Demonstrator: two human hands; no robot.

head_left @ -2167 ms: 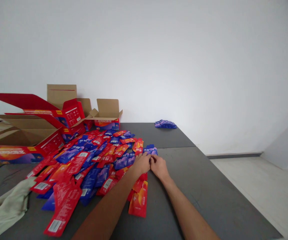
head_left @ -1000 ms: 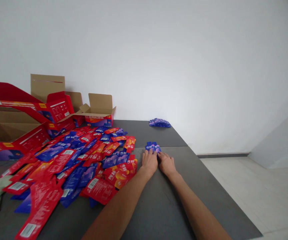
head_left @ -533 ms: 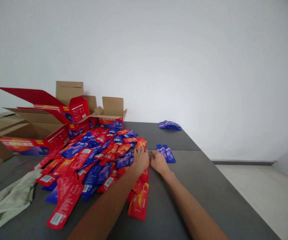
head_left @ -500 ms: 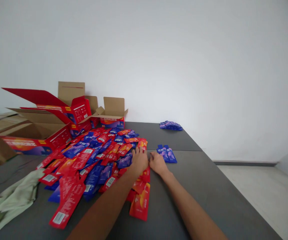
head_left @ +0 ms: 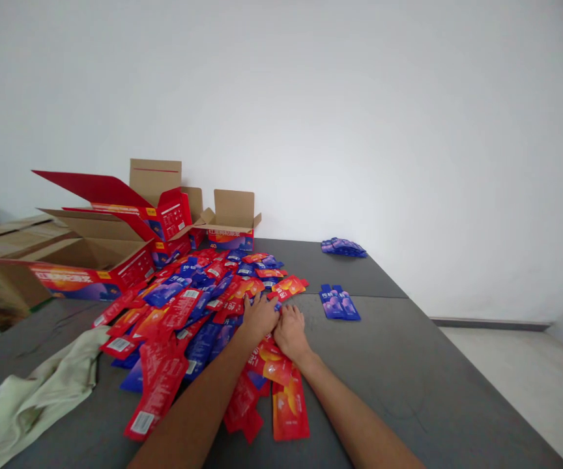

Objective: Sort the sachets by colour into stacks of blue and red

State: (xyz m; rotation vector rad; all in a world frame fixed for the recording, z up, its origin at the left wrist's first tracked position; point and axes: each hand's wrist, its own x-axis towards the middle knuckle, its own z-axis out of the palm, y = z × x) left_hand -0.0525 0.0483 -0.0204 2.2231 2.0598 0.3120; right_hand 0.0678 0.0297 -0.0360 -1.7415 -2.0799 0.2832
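Printed sachets (head_left: 182, 310) heaped on counter (head_left: 384, 365); left hand (head_left: 260, 318) and right hand (head_left: 290, 332) half-curled at their right edge (grip can't be told). Probably light, floppy, slick; best pinched by flat ends.

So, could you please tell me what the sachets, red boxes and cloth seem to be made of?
Sachets: probably plastic or foil laminate, slightly glossy; they look thin, with pale sheen in places.
Red boxes: cardboard, printed outside; the flaps show plain brown.
Cloth: matt, soft fabric, judging by its folds; fibre unclear.
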